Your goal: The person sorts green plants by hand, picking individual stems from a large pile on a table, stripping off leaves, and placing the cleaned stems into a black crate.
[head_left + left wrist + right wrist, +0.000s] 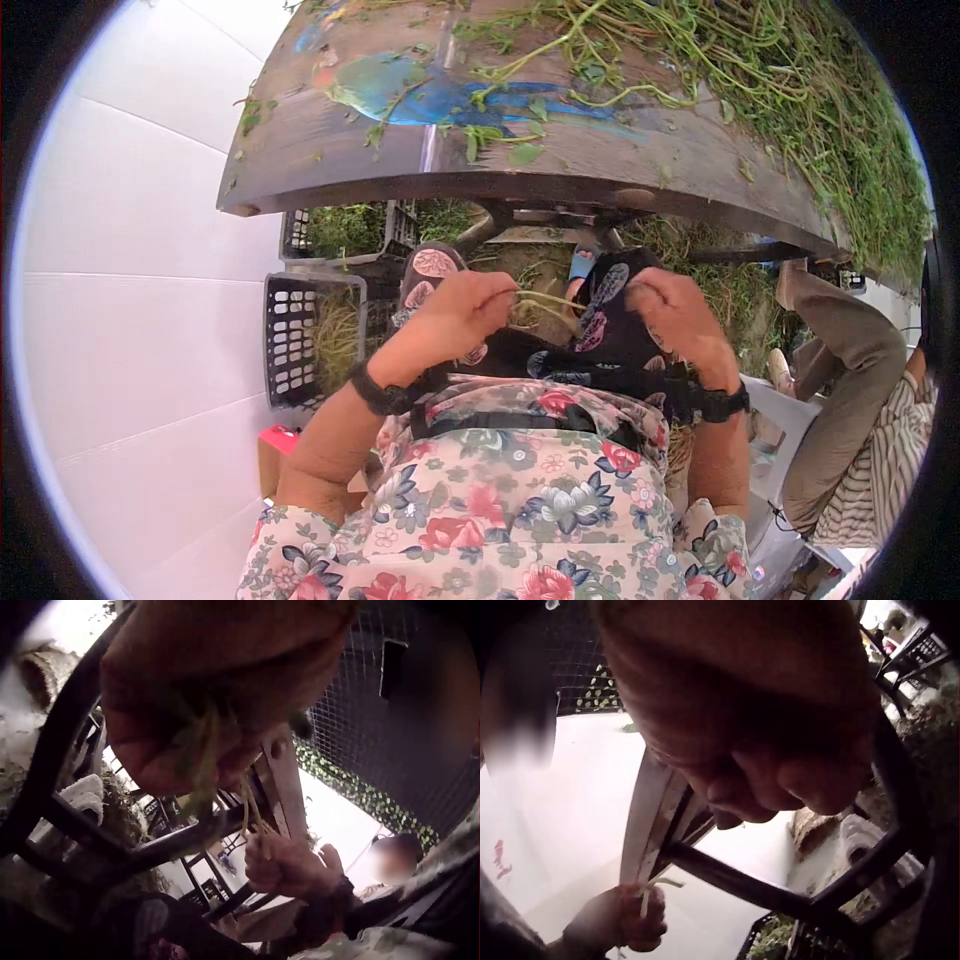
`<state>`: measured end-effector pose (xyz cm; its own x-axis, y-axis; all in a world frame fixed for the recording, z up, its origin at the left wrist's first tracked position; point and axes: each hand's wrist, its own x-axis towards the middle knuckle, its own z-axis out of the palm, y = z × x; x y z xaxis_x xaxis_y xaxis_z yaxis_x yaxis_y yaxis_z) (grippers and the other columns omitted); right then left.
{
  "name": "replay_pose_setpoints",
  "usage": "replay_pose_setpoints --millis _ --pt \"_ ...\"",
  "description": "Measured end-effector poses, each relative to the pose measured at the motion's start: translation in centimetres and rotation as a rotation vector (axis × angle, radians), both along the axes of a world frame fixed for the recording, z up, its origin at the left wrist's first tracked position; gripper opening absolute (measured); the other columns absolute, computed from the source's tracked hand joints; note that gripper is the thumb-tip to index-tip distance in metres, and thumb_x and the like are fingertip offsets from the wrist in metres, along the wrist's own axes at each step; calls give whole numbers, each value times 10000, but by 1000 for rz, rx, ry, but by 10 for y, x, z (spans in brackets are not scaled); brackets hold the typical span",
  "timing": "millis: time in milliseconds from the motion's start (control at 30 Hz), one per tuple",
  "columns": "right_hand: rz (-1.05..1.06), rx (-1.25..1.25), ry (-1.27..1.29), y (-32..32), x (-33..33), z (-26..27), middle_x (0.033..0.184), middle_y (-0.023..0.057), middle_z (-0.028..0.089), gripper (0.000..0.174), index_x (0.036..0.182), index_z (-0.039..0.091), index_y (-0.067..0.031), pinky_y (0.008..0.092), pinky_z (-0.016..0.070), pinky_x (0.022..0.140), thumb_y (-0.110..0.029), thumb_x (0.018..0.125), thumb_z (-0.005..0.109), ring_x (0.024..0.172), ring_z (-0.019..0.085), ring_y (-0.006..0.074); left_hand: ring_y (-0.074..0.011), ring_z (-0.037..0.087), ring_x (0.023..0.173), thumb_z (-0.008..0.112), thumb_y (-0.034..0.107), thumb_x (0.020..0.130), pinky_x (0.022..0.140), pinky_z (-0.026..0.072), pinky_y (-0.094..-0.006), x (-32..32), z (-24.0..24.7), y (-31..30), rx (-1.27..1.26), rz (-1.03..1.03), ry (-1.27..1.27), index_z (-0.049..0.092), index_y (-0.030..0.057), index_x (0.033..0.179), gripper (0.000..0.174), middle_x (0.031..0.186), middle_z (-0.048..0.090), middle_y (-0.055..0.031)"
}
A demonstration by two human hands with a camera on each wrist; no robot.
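Observation:
My left hand [465, 310] grips a few thin green stems [548, 298], whose ends stick out to the right above my lap. The same stems [206, 757] hang from the curled left fingers in the left wrist view. My right hand [680, 315] is a short way to the right, blurred, with its fingers bent. In the right wrist view its curled fingers [757, 787] show close up and dark, no stem visible in them. The left hand with the pale stem appears at the lower left there.
A wooden table [330, 150] stands in front, with a large heap of green vines [780, 90] at right and scattered leaves. Black plastic crates [290, 340] of greens sit at lower left, beside a white wall [150, 330]. Another person's leg [850, 370] is at right.

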<state>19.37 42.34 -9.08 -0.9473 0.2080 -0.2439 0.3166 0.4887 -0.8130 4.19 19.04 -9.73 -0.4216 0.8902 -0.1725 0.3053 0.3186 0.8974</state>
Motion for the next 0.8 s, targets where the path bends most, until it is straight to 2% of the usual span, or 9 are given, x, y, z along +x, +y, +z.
replay_pose_setpoints --millis 67,100,233,333,433,500,567,667,800 --pt "-203 -12 43 13 13 -11 696 115 571 204 831 563 1 325 430 573 -183 846 476 615 547 213 -100 471 524 470 154 893 485 365 -235 -6 -6 -13 -32 151 -378 557 17 854 166 607 522 -8" --pt "-301 -19 65 17 17 -17 665 88 561 216 822 560 5 310 423 552 -187 857 467 590 533 178 -28 415 550 444 165 915 492 338 -183 -14 -3 -19 -37 128 -336 565 26 865 192 625 488 42" --pt "-474 -353 23 18 17 -31 597 -21 452 236 808 548 -34 218 343 484 -230 900 455 535 429 57 -45 436 581 472 180 907 521 353 -196 -32 -18 -51 74 328 -487 567 8 904 196 668 514 21" --pt "-414 -370 -20 4 11 -32 636 -30 464 231 836 538 -50 211 328 466 -263 905 484 511 401 42 -58 459 610 470 185 908 545 368 -199 -42 -18 -84 23 490 -401 566 2 904 207 703 533 13" --pt "-235 -244 -45 1 10 -33 673 -6 530 182 902 552 -34 215 379 503 -191 880 463 543 460 69 -73 423 576 437 181 894 528 360 -232 -48 -8 -128 -18 466 109 518 15 787 213 662 483 13" --pt "-150 -182 -95 -3 3 -14 704 11 565 174 941 556 -23 224 405 521 -135 844 465 564 493 89 -259 539 621 477 140 811 588 429 -309 -66 -36 -183 -158 608 38 544 -4 833 160 737 576 -118" --pt "-85 -230 -130 -5 -2 8 712 21 590 193 962 567 -24 232 424 536 -121 818 482 579 515 96 -304 579 773 493 107 796 689 452 -328 -72 -51 -219 -360 622 558 564 -7 946 201 872 604 -160" --pt "2 -337 -111 -8 -3 38 705 18 604 205 963 586 -34 236 436 551 -152 813 513 605 528 87 -278 584 896 516 102 796 765 447 -326 -71 -40 -221 -252 772 581 559 -10 1025 258 931 615 -160" --pt "97 -327 77 4 -13 107 751 22 609 190 958 583 -31 229 452 603 -111 792 537 687 548 83 -173 613 782 536 101 812 710 466 -272 -66 26 -155 -2 731 203 569 -1 996 213 844 631 -126"
